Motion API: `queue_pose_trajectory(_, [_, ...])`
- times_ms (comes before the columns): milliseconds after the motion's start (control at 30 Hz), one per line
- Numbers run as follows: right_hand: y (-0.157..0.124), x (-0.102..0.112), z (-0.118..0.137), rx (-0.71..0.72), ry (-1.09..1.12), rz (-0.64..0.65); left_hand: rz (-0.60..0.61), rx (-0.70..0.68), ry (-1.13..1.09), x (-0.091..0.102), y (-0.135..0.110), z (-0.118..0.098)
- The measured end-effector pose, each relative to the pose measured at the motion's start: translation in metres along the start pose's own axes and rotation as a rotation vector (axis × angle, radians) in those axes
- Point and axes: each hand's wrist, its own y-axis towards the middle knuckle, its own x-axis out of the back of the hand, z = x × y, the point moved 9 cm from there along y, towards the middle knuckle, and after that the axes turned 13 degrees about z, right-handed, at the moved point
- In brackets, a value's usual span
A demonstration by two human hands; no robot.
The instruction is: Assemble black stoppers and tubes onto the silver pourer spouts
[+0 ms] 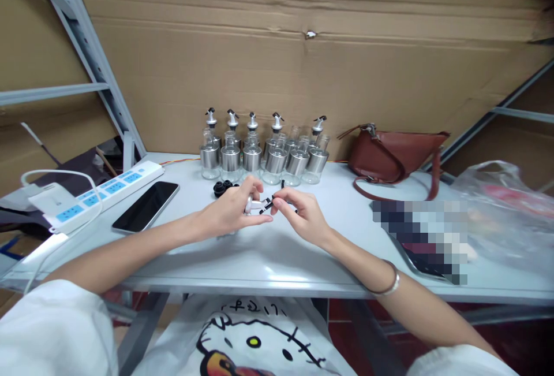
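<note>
Well, left hand (236,205): its grip is partly closed, the fingers curled round the silver body of a pourer top (255,207), with the thumb stretched out on the side toward the table's front edge.
Right hand (305,214): its grip is pinched nearly together, thumb and finger meeting at the black end of the same pourer top (whether that end is a separate piece, I cannot tell).
Pourer top: between the two hands, above the middle of the table (277,260), lying sideways.
Black rod (283,183): just beyond the right hand's fingers, thin and upright; its lower end is hidden.
Black parts (219,189): clustered just beyond the left hand, on the bottles' near side, partly covered by it.
Bottles (230,160): upright in two rows near the table's back edge, glass with metal bands; the nearer row has bare necks, while five farther back carry silver-and-black tops (277,119).
Left end of the table: a white power strip (115,186) runs along the edge, a dark-screened phone (146,207) just beside it.
Right end: a brown handbag (385,153) sits toward the back corner, a clear plastic bag (511,220) nearer the front corner.
</note>
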Motion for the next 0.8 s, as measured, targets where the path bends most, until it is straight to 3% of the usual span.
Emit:
queue_pose_trajectory(333, [0.002, -0.009, -0.004, -0.021, -0.013, 0.112, -0.033, 0.026, 0.003, -0.002, -0.002, -0.001])
queue_pose_trajectory(467, [0.002, -0.008, -0.006, -0.043, 0.022, 0.113, 0.014, 0.057, -0.033, -0.003, 0.0, -0.001])
queue_pose_trajectory(667, [0.0, 0.006, -0.02, -0.104, 0.26, -0.071, 0.17, -0.026, -0.146, -0.01, 0.0, -0.005])
queue_pose_trajectory(800, [-0.002, 0.014, -0.033, -0.167, 0.48, -0.203, 0.171, -0.069, -0.219, -0.009, 0.001, -0.006])
